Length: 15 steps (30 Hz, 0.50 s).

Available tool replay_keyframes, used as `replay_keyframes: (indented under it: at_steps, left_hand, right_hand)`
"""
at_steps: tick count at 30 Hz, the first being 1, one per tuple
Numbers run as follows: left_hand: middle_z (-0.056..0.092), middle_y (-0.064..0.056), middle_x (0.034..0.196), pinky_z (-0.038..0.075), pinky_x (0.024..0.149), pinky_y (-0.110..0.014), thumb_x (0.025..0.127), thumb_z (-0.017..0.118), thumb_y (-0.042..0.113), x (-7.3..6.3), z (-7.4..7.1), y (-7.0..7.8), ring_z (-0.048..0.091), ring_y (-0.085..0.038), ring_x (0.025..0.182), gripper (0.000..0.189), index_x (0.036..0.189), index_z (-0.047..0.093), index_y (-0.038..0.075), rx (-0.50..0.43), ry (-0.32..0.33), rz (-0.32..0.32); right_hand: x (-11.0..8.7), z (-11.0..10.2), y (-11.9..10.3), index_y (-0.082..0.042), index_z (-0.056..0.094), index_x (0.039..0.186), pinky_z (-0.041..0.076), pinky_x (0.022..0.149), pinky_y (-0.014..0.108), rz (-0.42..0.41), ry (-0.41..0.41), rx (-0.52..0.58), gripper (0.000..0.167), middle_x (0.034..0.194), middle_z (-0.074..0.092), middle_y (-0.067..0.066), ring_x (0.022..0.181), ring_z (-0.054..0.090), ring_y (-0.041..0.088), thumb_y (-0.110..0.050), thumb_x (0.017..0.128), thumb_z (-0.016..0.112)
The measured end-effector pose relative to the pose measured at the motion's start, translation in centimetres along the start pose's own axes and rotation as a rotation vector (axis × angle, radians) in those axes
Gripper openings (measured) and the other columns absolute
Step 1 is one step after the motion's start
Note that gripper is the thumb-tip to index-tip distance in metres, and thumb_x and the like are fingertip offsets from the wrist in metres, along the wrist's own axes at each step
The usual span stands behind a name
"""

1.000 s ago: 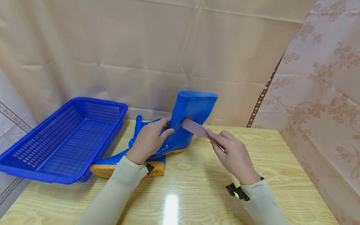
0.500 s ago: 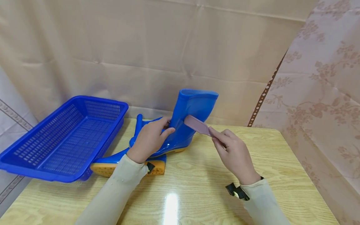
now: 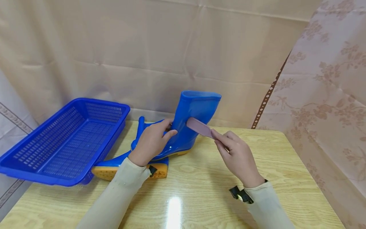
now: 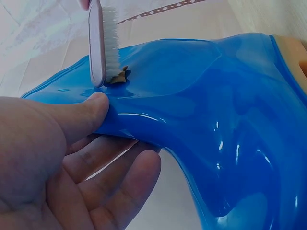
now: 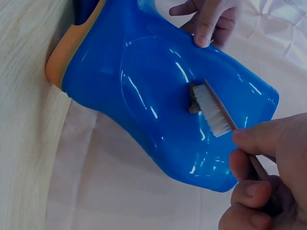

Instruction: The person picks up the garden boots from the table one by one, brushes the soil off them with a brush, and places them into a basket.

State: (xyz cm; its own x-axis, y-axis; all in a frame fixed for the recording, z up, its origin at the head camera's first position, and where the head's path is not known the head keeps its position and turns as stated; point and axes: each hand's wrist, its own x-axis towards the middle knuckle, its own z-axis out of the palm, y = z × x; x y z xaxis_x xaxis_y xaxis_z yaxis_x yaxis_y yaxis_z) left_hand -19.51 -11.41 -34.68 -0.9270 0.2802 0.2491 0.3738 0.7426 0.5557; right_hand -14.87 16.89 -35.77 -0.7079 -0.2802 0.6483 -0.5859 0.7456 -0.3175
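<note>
A blue rain boot (image 3: 197, 109) with a yellow-orange sole stands tilted, its shaft opening up. My left hand (image 3: 151, 140) holds the shaft's left edge, thumb on the near face and fingers behind it, as the left wrist view shows. With thumb and fingers my right hand (image 3: 238, 159) grips the handle of a mauve brush (image 3: 199, 128). Its white bristles (image 5: 211, 110) lie against the shaft at a small brown patch (image 5: 193, 99), which the brush hides in the head view. A second blue boot (image 3: 118, 160) lies on its side beneath the first, partly covered by my left arm.
At the left stands a blue plastic basket (image 3: 114, 140) with perforated walls, its near corner close to the lying boot's toe. Everything rests on a wood-grain table (image 3: 206, 197). A beige curtain (image 3: 143, 57) hangs behind it, and a floral cloth (image 3: 337, 95) at the right.
The brush has shifted slightly up and right on the shaft, covering the brown patch that showed above it a second ago. My left hand and the boot hold nearly still.
</note>
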Motion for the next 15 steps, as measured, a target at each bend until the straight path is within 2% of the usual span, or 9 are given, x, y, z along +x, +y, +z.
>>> replay_keyframes:
  at_steps: [9,15]
  left_hand:
    - [0.073,-0.007,0.123,0.058,0.093,-0.049,0.106,0.060,0.035,0.07,-0.04,0.12,0.072,-0.026,0.108,0.042,0.142,0.057,0.015,-0.002,0.000,0.010]
    - [0.072,-0.008,0.125,0.057,0.095,-0.050,0.106,0.060,0.035,-0.02,-0.10,-0.02,0.071,-0.028,0.111,0.042,0.142,0.057,0.014,-0.003,0.005,-0.004]
  right_hand:
    - [0.05,-0.12,-0.02,-0.015,0.072,0.133,0.034,0.053,0.023,0.053,0.008,-0.001,0.039,0.084,0.060,-0.005,0.063,0.040,0.007,-0.004,0.096,0.073]
    - [0.02,-0.02,0.05,-0.015,0.072,0.132,0.034,0.051,0.024,0.087,-0.032,-0.019,0.037,0.082,0.060,-0.004,0.061,0.040,0.008,-0.005,0.097,0.072]
